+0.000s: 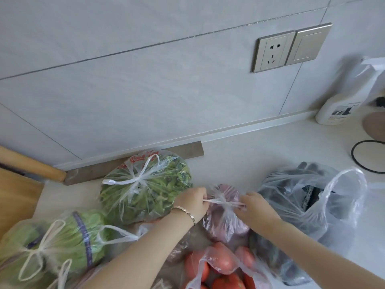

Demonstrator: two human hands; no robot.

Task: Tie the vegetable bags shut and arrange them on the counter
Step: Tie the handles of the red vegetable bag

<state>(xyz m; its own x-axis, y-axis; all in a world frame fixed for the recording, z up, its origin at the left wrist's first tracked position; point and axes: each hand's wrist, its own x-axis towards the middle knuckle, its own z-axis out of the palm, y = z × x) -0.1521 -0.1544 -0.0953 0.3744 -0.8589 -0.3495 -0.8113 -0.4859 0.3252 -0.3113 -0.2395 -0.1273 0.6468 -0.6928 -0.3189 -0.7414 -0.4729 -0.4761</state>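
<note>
A clear bag of purple vegetables [226, 220] stands at the counter's middle. My left hand [192, 202] pinches one of its handles and my right hand [255, 206] pinches the other, and the handles are stretched taut across a knot between them. Behind my left hand lies a tied bag of green leaves [145, 184]. A tied bag of cabbage [56, 247] sits at the lower left. An untied bag of tomatoes [218, 268] lies at the bottom. To the right is an untied bag with dark contents [308, 197].
A wooden cutting board [14, 197] and a rolling pin [31, 165] lie at the left. A spray bottle [341, 101] stands by the wall at right, near a black ring [368, 157]. A wall socket [273, 52] sits above the pale counter [239, 155].
</note>
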